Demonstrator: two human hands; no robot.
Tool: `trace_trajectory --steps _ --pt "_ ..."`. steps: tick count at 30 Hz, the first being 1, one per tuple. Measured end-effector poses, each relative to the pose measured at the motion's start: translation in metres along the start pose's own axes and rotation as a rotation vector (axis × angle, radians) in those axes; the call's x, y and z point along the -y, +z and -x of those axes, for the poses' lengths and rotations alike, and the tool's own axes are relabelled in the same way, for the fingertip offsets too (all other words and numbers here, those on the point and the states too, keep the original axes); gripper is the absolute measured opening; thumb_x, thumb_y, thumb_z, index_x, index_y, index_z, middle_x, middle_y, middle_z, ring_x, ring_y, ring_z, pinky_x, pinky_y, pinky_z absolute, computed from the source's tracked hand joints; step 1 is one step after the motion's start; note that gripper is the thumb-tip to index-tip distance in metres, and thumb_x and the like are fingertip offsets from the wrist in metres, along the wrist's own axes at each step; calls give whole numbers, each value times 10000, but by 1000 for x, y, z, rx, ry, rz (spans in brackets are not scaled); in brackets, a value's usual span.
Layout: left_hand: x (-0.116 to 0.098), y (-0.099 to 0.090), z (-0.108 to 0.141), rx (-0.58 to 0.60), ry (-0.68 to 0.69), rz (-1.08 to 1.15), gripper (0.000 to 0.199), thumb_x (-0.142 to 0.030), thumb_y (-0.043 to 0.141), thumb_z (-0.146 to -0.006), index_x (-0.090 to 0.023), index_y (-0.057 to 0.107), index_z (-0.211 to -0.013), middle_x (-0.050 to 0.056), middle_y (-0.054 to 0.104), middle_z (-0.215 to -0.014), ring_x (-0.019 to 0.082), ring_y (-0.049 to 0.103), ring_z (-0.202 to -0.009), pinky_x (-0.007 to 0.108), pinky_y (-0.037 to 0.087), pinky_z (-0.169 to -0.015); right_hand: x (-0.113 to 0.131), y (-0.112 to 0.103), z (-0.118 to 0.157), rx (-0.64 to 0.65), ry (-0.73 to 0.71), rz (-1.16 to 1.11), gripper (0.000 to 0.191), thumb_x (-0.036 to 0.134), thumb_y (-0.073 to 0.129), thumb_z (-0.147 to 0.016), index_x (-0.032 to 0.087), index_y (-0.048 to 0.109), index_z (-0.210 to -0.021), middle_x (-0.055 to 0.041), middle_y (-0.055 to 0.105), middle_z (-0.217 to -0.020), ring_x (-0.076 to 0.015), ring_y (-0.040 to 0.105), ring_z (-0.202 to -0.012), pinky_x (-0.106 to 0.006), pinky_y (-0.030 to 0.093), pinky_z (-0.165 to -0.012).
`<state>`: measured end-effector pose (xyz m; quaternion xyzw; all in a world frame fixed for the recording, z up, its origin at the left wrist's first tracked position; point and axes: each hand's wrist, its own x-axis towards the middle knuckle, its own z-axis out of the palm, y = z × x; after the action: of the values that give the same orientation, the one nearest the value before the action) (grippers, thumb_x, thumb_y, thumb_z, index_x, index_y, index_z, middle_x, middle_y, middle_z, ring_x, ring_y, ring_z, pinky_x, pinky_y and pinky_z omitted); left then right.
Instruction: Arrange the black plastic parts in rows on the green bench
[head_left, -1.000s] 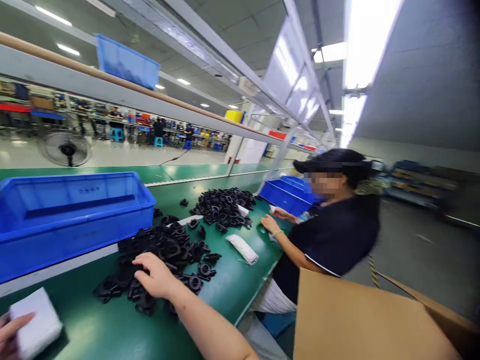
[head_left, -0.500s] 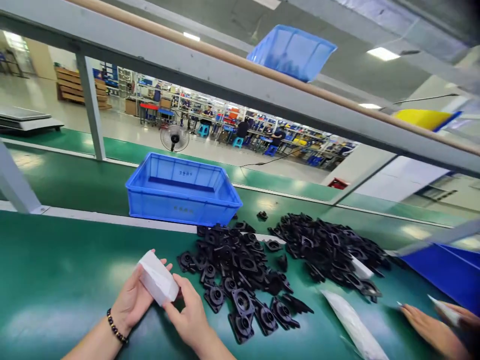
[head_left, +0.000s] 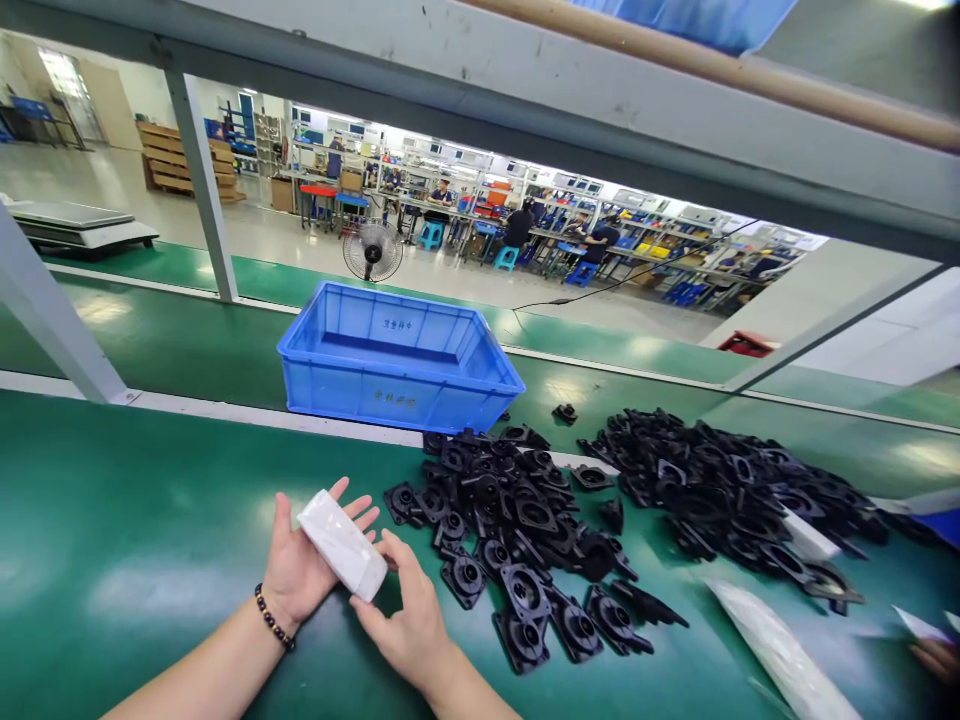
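A white wrapped block (head_left: 343, 545) lies across the palm of my left hand (head_left: 296, 570), whose fingers are spread beneath it. The thumb and fingers of my right hand (head_left: 409, 610) pinch the block's lower right end. A beaded bracelet circles my left wrist. Just right of my hands, a pile of black plastic parts (head_left: 517, 510) covers part of the green tabletop (head_left: 150, 530), some parts lying singly at its front edge.
Behind the pile stands a blue crate (head_left: 397, 395). A second black pile (head_left: 720, 490) lies to the right, near a long white bag (head_left: 780, 650). Another person's hand (head_left: 937, 660) shows at the right edge. A metal beam (head_left: 480, 100) crosses above.
The view has shifted, so the crate and piles appear farther right. My left fingers have spread open under the block. The other person's hands have mostly left the view.
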<state>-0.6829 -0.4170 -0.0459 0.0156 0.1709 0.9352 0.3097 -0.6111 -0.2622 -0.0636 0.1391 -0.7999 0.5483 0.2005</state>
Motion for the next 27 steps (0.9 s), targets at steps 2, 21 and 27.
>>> trace_trajectory --steps 2,21,27 --pt "-1 6 3 -7 -25 -26 798 -748 315 -767 -148 475 -1270 192 464 -1314 360 346 -1268 545 219 -1053 0 -1 -4 -42 248 -269 568 188 653 -721 216 434 -1245 -81 576 -1080 -214 563 -983 -361 473 -851" --pt "13 27 5 -39 41 -599 415 -189 642 -783 -207 483 -1166 66 628 -918 163 588 -672 297 464 -667 6 -13 -21 187 782 -1262 531 516 364 -842 61 612 -959 -81 616 -702 -109 545 -447 -226 467 -423" --pt "17 18 3 -129 -22 -388 223 -200 620 -808 -153 564 -1019 82 647 -911 168 608 -715 278 496 -657 11 -13 -19 187 742 -984 644 662 371 -813 69 574 -956 -84 619 -661 -107 524 -407 -233 440 -415"
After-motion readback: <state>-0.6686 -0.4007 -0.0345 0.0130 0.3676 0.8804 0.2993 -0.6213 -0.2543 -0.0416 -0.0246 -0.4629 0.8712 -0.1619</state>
